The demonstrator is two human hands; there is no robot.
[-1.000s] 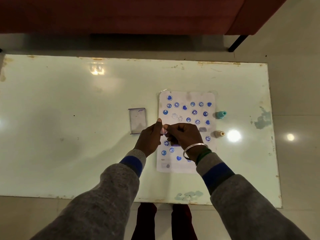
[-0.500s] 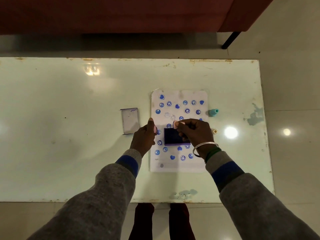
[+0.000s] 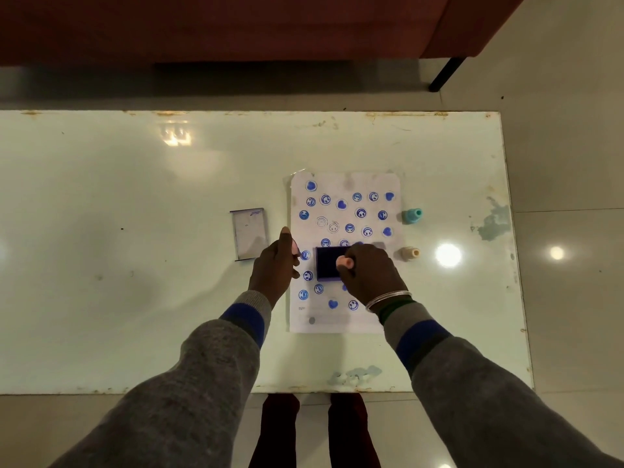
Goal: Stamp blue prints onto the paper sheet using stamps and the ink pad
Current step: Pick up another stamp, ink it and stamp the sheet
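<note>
A white paper sheet with several blue smiley and heart prints lies on the glass table. The open dark blue ink pad rests on the sheet's middle. My right hand pinches a small pink stamp and holds it against the pad's right part. At the sheet's left edge, my left hand is closed on a small pink piece, apparently the stamp's cap. Part of the pad and some prints are hidden under my right hand.
The ink pad's clear lid lies left of the sheet. A teal stamp and a beige stamp lie on their sides just right of the sheet. A red sofa stands beyond the table's far edge.
My hands were together around the pink stamp; they have separated. The left hand stayed at the sheet's left edge with the pink piece, and the right hand brought the stamp down to the ink pad.
</note>
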